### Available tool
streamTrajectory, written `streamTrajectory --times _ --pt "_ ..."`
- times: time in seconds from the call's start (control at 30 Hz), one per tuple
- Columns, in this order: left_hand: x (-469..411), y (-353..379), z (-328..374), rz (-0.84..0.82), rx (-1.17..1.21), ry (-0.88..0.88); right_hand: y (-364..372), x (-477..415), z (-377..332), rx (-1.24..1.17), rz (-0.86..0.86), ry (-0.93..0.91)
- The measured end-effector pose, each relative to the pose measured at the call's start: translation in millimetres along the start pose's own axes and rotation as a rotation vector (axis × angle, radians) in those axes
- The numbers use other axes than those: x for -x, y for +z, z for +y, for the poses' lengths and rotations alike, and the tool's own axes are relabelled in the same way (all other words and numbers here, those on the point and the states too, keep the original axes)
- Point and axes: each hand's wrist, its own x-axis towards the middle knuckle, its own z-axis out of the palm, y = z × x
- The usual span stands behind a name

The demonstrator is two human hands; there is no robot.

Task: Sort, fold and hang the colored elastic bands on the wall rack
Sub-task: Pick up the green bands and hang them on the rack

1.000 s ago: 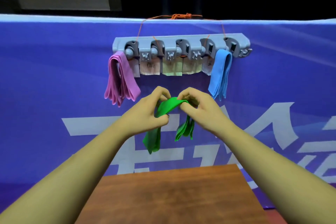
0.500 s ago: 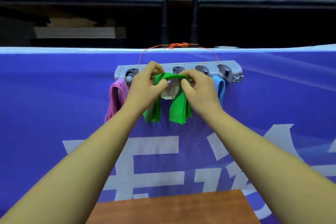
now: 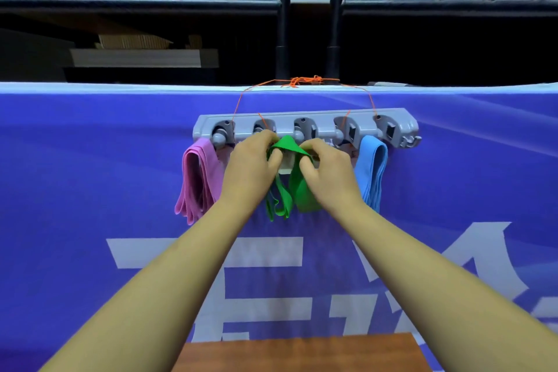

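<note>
A blue banner [image 3: 90,190] with large pale lettering filled most of the view, its top edge running under a dark metal railing [image 3: 280,9]. At the bottom edge a strip of reddish-brown wooden worktop [image 3: 302,353] showed between the two forearms.

High on the banner hung the grey wall rack [image 3: 326,122], a long bar with a row of clips, held up by a thin orange string [image 3: 302,81] knotted at the banner's top edge.

Under the rack's left end the pink bands [image 3: 197,181] hung folded in a bundle. Near its right end the blue bands [image 3: 371,169] hung the same way, well apart from the pink ones.

Between them, the left hand [image 3: 247,172] and the right hand [image 3: 329,172] were both raised to the middle of the rack. The fingers of each were pinched on the top fold of the green band [image 3: 288,146], one hand on either side, thumbs pressed against the fabric. The fold sat just below the middle clip, touching or nearly touching the rack; whether it had caught on a hook could not be told. The green band's loose ends hung down between the wrists, in front of a pale label [image 3: 287,161] under the rack.
</note>
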Motion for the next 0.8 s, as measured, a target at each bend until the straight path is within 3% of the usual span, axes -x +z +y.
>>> streamTrajectory --times 0.13,0.27,0.47,0.8 --pt "-4 3 -3 -0.019 -0.022 -0.011 5 -9 -5 0.017 0.048 -0.027" --pt "4 7 -15 -0.084 -0.017 0.038 10 -6 3 0.04 -0.055 -0.025" --pt "3 11 -21 -0.063 0.245 0.036 4 -6 6 -0.169 -0.099 -0.041" --pt "8 14 -18 -0.052 0.325 0.079 12 -4 8 -0.299 -0.04 -0.057"
